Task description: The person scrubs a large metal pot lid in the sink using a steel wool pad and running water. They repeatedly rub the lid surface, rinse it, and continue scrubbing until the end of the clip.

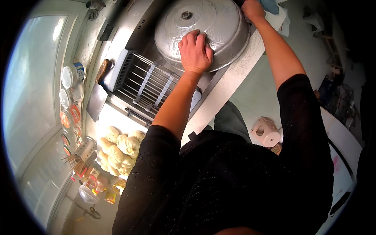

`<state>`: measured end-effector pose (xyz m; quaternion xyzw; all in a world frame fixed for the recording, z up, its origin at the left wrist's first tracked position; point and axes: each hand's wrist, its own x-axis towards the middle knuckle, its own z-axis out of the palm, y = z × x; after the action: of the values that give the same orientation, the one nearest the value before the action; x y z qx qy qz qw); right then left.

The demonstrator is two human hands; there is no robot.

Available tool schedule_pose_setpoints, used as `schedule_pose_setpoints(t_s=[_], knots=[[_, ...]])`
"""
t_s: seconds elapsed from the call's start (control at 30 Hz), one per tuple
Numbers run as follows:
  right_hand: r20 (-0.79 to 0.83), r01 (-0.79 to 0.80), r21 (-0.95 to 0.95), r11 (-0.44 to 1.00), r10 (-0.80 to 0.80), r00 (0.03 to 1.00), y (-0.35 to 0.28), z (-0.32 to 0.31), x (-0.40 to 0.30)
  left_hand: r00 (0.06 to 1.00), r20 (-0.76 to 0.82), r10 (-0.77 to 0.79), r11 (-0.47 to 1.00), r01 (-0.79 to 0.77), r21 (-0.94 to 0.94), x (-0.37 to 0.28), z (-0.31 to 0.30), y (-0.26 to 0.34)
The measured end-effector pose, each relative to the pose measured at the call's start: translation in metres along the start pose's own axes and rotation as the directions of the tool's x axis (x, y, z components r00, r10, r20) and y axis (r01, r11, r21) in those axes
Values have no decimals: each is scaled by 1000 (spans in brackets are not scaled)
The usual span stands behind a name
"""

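Observation:
A large domed aluminium lid [217, 17] with a dark knob [186, 15] lies over the sink [147, 41], its surface wet and shiny. My left hand [196, 53] rests on top of the dome below the knob, fingers slightly bent and touching the metal. At the lid's right rim is my right hand [253, 11], its fingers curled. Part of something greyish shows under that hand, too little to name. An extendable metal drain rack [152, 83] with a pale plastic end spans the sink beside the lid.
Shaped pale dough buns [117, 149] are heaped on the counter at left. A cleaver [98, 100] with a wooden handle [102, 72] lies near the rack. Lidded jars [67, 77] and a chopstick holder [85, 148] line the window. A pink plastic jug [265, 132] is below, right. A blue-grey cloth [269, 6] sits beyond my right hand.

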<state>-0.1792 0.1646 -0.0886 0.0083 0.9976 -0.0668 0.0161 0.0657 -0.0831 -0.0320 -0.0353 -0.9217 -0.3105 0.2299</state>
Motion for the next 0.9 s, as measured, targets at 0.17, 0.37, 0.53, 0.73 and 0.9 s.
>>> schedule_pose_setpoints(t_s=[0.17,0.37,0.53,0.73,0.9], knots=[[-39,-55,35,998,56,998,1,-26,-46,1000,-4,-9,1000,9,2,0,0,0],[-40,-73,25,997,74,996,-23,-61,-124,1000,-16,-10,1000,10,-3,0,-2,2],[-242,-110,100,989,132,961,-47,-58,-201,999,-33,1,1000,-1,6,-1,-1,2],[-460,-3,278,961,136,877,-74,-32,-279,997,-74,16,1000,-14,16,-3,3,0],[-386,-49,432,901,233,893,-90,-28,-308,996,-82,31,999,-27,47,-4,6,-2]])
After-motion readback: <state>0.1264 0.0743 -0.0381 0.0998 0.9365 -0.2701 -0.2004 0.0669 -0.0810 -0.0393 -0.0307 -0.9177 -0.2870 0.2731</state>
